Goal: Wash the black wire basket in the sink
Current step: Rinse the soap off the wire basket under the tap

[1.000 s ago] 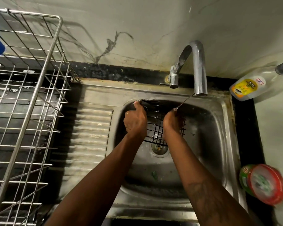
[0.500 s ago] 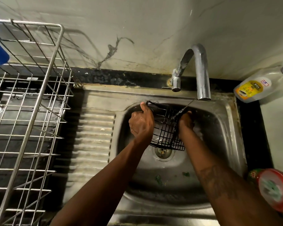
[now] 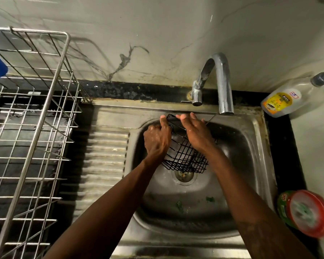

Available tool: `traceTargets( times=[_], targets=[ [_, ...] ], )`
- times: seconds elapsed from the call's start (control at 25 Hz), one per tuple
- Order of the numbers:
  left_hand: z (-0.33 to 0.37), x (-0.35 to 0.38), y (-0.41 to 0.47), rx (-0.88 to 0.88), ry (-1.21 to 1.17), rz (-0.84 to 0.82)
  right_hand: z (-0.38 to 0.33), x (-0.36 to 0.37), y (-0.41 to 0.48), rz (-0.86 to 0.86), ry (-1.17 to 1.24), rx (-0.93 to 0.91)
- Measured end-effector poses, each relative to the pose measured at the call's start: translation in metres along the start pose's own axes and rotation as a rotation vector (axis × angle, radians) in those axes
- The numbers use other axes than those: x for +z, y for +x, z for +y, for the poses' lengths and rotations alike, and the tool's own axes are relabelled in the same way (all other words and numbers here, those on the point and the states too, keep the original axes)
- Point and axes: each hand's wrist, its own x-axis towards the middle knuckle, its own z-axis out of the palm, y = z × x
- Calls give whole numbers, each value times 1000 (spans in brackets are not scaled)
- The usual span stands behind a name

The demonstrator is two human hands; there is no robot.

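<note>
One black wire basket below tap, left hand clenched on rim, right hand flat atop

Black countertop fitted with steel sink, ribbed drainboard at left. Wire dish rack set on counter left. Dish-soap bottle laid at back right; red-lidded container placed front right. Green scraps scattered in basin.
</note>
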Motion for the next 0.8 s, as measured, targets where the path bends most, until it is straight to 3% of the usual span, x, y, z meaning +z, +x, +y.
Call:
traceTargets(
  times=[0.12,0.24,0.36,0.48,0.6,0.72,0.8],
  targets=[
    [2,1,-4,303,-21,-145,-4,-19,13,49,-130,-79],
    [6,11,-14,581,247,-242,-19,-12,16,44,-134,-53],
    [2,14,-14,567,254,-212,-8,-5,5,156,-234,-10],
    [1,21,-15,540,196,-275,6,-17,-3,168,-147,13],
    [20,33,-19,696,238,-324,4,-46,-4,344,-6,83],
    [26,32,-15,857,290,-228,-4,-77,-16,412,-39,70],
    [24,31,-17,874,252,-182,-8,-85,-16,432,-92,1]
  ],
)
